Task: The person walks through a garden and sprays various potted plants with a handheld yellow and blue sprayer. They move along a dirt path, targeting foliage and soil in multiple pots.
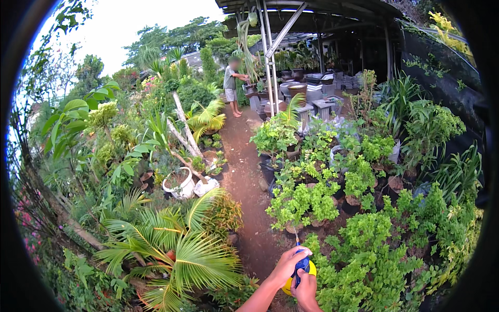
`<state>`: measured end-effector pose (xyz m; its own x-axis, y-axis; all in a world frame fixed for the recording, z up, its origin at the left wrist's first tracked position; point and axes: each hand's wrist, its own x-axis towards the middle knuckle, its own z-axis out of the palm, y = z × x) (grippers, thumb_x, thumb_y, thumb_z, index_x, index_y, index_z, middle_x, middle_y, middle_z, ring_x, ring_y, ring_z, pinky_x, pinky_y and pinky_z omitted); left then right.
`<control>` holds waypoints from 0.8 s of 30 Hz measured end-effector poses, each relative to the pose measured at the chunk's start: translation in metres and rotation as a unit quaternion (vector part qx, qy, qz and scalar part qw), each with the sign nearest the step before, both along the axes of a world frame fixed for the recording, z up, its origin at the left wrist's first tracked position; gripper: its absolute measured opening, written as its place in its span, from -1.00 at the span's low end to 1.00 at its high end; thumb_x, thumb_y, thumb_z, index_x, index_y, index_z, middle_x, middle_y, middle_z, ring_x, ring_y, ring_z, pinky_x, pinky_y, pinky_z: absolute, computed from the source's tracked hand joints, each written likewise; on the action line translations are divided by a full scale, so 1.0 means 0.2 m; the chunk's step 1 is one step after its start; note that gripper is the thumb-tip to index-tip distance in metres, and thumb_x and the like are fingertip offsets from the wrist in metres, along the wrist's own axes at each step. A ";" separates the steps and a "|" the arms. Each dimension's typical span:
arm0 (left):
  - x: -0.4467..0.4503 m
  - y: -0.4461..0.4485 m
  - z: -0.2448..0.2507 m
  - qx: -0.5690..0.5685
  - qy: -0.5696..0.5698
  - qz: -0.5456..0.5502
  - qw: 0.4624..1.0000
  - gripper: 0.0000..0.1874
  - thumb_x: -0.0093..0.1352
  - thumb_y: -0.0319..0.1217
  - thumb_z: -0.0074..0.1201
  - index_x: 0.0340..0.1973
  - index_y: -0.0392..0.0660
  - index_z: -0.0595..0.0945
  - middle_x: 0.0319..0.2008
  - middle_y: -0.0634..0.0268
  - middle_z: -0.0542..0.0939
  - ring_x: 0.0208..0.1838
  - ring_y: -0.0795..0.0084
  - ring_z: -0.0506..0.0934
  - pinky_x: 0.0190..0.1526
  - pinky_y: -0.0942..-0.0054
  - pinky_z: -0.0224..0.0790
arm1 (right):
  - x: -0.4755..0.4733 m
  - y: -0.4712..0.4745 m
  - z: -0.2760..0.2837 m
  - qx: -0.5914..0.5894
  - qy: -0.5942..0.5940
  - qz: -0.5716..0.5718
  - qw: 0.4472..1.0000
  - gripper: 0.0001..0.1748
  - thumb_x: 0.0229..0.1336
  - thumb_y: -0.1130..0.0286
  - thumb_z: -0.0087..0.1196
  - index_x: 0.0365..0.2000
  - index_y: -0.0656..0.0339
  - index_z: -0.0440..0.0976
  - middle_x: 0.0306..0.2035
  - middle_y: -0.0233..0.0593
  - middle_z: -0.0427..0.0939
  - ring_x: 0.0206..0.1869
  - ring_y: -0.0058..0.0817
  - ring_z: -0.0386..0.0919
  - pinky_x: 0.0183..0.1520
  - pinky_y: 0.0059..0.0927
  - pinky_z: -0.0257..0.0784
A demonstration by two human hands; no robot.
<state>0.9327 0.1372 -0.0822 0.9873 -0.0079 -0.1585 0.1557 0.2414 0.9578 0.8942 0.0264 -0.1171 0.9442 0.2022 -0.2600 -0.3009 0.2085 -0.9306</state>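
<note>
Both of my hands are on a pump sprayer (pixel 312 269) with a yellow bottle and a blue head, low in the view over the path's right side. My left hand (pixel 287 266) lies over the top of the blue head, fingers curled on it. Just below and to the right, my right hand (pixel 305 288) grips the blue handle part. The sprayer's thin nozzle (pixel 297 238) points forward, close to leafy green potted plants (pixel 304 206). Part of the yellow bottle is hidden behind my hands.
A dirt path (pixel 249 195) runs ahead between plants. To the left are palm fronds (pixel 202 261) and a white pot (pixel 185 185). Farther off, a person (pixel 230 84) stands beside potted plants, near a metal post (pixel 269 58) of a roofed shelter.
</note>
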 end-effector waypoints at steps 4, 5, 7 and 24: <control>0.02 0.04 -0.03 -0.001 -0.020 0.009 1.000 -0.68 0.51 -0.20 -0.03 -0.14 -0.20 0.66 -0.05 0.25 0.61 0.18 0.41 0.45 0.24 0.42 0.19 | 0.01 0.05 0.00 -0.008 -0.004 -0.008 1.000 -0.38 0.39 0.15 -0.24 -0.76 0.29 0.34 -0.86 -0.27 0.28 -0.84 -0.45 0.23 -0.73 -0.40 0.12; 0.02 0.05 -0.04 -0.004 -0.016 0.014 1.000 -0.67 0.51 -0.20 -0.04 -0.14 -0.20 0.66 -0.04 0.23 0.61 0.23 0.39 0.43 0.27 0.40 0.16 | 0.01 0.06 0.01 -0.005 0.004 -0.011 1.000 -0.37 0.39 0.15 -0.24 -0.77 0.29 0.35 -0.86 -0.26 0.27 -0.84 -0.45 0.23 -0.72 -0.40 0.13; 0.02 0.05 -0.05 -0.007 -0.011 0.018 1.000 -0.66 0.52 -0.19 -0.05 -0.15 -0.20 0.67 -0.04 0.24 0.61 0.22 0.39 0.44 0.27 0.41 0.16 | 0.02 0.07 0.01 -0.004 0.006 -0.009 1.000 -0.37 0.39 0.14 -0.24 -0.77 0.29 0.35 -0.86 -0.26 0.28 -0.84 -0.45 0.23 -0.72 -0.40 0.13; 0.15 0.00 0.01 -0.016 -0.029 0.023 0.999 -0.68 0.48 -0.24 0.00 -0.28 -0.25 0.67 -0.14 0.19 0.63 0.16 0.37 0.47 0.25 0.37 0.19 | 0.14 0.08 -0.06 0.001 -0.057 -0.055 0.997 -0.39 0.39 0.18 -0.22 -0.78 0.27 0.34 -0.84 -0.31 0.30 -0.84 -0.48 0.25 -0.75 -0.41 0.10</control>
